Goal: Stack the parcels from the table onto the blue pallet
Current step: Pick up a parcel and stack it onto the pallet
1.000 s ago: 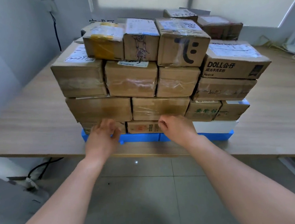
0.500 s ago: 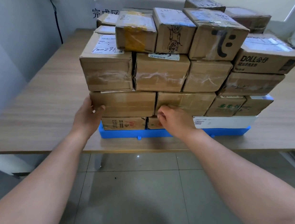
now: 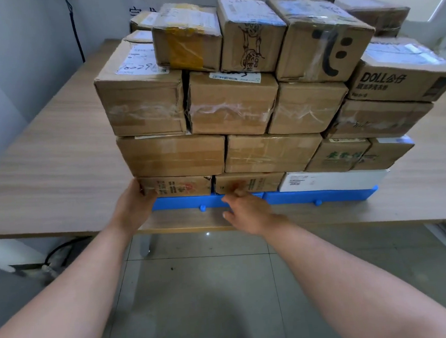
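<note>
Several cardboard parcels stand stacked in layers on the blue pallet (image 3: 325,195), which lies on the wooden table (image 3: 43,167) near its front edge. My left hand (image 3: 134,206) presses against the left end of the bottom-left parcel (image 3: 180,186), fingers around its corner. My right hand (image 3: 243,210) is in front of the pallet's edge, its fingertips touching the bottom-middle parcel (image 3: 255,181); the fingers are blurred. A white flat box (image 3: 335,180) sits at the bottom right. On top stand a parcel with a drawn face (image 3: 321,41) and a DOLL-printed box (image 3: 401,80).
The table stretches left and right of the stack. A grey wall with a black cable (image 3: 74,28) is at the left. Tiled floor (image 3: 212,289) lies below the table edge, with cables (image 3: 60,253) at the lower left.
My left hand has dropped from the second-layer parcel's left end to the bottom-left parcel. My right hand has moved down to the bottom parcel and pallet edge. The view has come closer.
</note>
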Tool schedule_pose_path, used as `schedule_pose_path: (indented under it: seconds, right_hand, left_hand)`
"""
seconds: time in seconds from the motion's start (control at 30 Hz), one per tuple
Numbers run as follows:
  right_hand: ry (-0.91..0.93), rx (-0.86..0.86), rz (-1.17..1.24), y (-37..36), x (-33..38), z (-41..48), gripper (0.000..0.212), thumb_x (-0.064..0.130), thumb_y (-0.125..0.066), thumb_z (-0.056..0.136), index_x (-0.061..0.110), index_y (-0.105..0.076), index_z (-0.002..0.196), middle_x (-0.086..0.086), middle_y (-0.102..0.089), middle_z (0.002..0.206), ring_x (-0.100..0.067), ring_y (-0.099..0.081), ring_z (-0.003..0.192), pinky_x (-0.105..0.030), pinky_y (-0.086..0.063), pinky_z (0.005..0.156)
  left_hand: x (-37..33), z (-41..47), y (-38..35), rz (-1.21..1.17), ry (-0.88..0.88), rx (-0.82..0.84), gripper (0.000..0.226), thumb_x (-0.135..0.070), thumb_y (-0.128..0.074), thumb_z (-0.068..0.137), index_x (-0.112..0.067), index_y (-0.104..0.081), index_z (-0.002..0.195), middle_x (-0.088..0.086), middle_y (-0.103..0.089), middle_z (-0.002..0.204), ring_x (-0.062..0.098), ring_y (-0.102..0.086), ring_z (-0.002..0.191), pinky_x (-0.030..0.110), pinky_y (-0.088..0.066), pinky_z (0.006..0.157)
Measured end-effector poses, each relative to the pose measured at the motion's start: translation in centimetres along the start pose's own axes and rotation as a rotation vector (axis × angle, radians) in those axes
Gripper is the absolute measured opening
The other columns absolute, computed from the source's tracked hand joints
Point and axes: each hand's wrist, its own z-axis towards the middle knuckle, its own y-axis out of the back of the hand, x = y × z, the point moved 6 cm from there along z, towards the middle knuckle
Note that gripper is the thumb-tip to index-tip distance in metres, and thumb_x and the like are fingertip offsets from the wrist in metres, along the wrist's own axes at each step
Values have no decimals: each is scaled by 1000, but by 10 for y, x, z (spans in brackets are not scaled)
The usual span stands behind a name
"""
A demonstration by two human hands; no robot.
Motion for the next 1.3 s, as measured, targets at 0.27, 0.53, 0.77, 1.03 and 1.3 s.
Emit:
schedule_pose_path:
  seconds: [0.27,0.53,0.77,1.03,1.3]
  right_hand:
    - [29,-14,29,2,1,13,48,36,-45,99,16,-38,142,-11,-38,142,-30,-42,130,-41,-40,99]
    - [170,-26,-10,19,16,10,37,34,-44,98,15,-52,129,-10,-53,128,-30,-52,117,-37,-45,90]
    - [434,-26,-95,56,92,-2,29,21,-39,100,8,-57,119,-13,-59,121,-32,-55,111,-33,-37,70]
    - [665,-340,-79,187,228,-24,25,34,-44,97,25,-60,114,4,-66,105,-22,-59,97,-31,-44,72]
    - [397,-639,-180,312,263,12,29,40,-45,97,24,-61,115,1,-61,119,-22,-55,108,-32,-42,79]
  left_hand:
    - [-5,3,-4,52,26,-72,29,-25,-39,98,-16,-51,123,9,-61,121,33,-54,108,37,-38,83]
    - [-3,-4,-1,22,100,-116,37,-16,-47,95,-15,-47,131,1,-58,122,25,-53,108,33,-38,85]
    - [-7,-20,52,48,205,-247,46,-18,-37,102,-8,-32,147,10,-36,150,27,-35,137,39,-27,113]
    - [-51,1,148,-314,8,-414,40,-28,-39,101,-15,-47,138,8,-52,136,20,-49,119,32,-40,99]
    - [-100,23,169,-372,-255,-115,53,-51,-28,100,-27,-32,147,-4,-40,147,14,-36,135,34,-29,112]
